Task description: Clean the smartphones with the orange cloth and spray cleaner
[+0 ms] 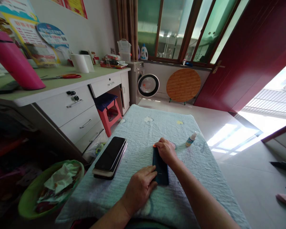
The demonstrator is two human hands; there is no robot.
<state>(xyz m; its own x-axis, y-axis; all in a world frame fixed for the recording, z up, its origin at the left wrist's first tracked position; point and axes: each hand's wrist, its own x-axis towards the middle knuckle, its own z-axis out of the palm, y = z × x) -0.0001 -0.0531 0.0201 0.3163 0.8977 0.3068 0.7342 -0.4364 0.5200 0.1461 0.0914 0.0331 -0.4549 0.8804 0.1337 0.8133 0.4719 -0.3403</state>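
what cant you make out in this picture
All in the head view:
Orange thing at the right hand: its full shape, mostly hidden by the fingers.
Dark phone: part of its far end, covered by that hand.
Small bottle: label too small to read.
Pink flask: cut off by the left edge.

Your cloth-covered counter (138,127): one dark phone (161,175), flat; your left hand (139,187), fingers on its left edge; your right hand (167,151), over its top end, beside a small orange item (154,146); stacked phones (111,154), left; one small bottle (192,139), right.
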